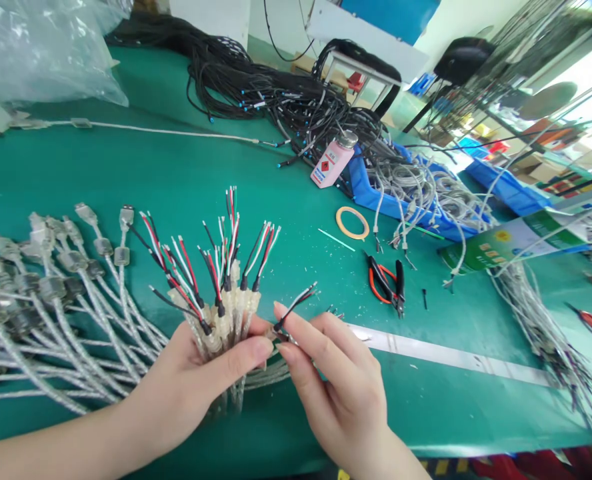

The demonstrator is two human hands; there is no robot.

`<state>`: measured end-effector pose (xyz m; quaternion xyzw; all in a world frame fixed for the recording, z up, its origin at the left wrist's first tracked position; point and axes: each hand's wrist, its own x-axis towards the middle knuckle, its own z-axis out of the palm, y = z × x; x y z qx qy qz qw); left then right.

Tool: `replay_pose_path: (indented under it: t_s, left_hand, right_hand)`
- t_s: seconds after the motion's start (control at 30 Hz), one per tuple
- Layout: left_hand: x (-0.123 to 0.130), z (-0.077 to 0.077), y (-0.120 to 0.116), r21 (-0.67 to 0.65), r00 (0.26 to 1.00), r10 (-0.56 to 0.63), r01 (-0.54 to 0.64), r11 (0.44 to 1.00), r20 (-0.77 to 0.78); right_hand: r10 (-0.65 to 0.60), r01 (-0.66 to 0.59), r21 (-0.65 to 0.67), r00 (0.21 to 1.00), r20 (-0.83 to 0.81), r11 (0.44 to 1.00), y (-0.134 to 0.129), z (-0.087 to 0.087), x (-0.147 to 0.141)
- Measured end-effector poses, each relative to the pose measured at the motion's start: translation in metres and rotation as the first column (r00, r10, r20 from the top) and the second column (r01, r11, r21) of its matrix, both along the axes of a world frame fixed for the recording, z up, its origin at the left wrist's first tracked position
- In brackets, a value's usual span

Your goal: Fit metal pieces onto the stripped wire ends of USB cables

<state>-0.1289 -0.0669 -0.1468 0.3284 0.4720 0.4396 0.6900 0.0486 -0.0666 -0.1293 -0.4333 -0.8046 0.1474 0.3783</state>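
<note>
My left hand (196, 373) is closed round a bundle of clear-jacketed cables (236, 307), whose stripped red, white, green and black wire ends fan upward. Between the fingertips of my right hand (336, 373) is the end of one single cable (280, 325), pinched near its black sleeve; its thin wires point up and right. The thumb of my left hand also lies close to that cable end. To the left, several USB cables (76, 260) of the same clear kind lie with their plugs pointing away from me. Part of the bundle is hidden behind my left hand.
Orange-handled cutters (389, 283) and a roll of tape (352, 223) lie to the right. Behind them stand a pink bottle (333, 159) and a blue bin (406, 193) of grey cables. Black cables (256, 80) heap along the back. A white strip (446, 353) crosses the green table (176, 167).
</note>
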Motion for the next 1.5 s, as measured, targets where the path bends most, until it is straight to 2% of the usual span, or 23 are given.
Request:
replay_pose_path:
  t_s: [0.4,0.7,1.1,1.37,1.5]
  left_hand:
    - [0.002,0.001,0.001,-0.04,1.0,0.018,-0.017,0.999,0.011]
    - [0.003,0.002,0.0,-0.053,0.997,0.075,-0.074,0.996,0.023]
    - [0.002,0.003,-0.003,-0.055,0.995,0.093,-0.091,0.994,0.036]
    - [0.006,0.009,0.003,-0.108,0.989,0.148,-0.145,0.984,0.028]
    - [0.006,0.008,0.002,-0.055,0.993,0.119,-0.117,0.992,0.029]
  right_hand:
    - [-0.072,0.07,0.063,0.997,0.032,0.996,-0.004,-0.006,-0.006]
    - [-0.123,0.117,0.107,0.991,0.051,0.987,-0.007,-0.009,-0.011]
    - [-0.139,0.133,0.115,0.989,0.05,0.984,-0.007,-0.01,-0.012]
    - [-0.141,0.133,0.126,0.988,0.058,0.983,-0.008,-0.011,-0.013]
    - [-0.135,0.126,0.128,0.989,0.06,0.984,-0.007,-0.012,-0.013]
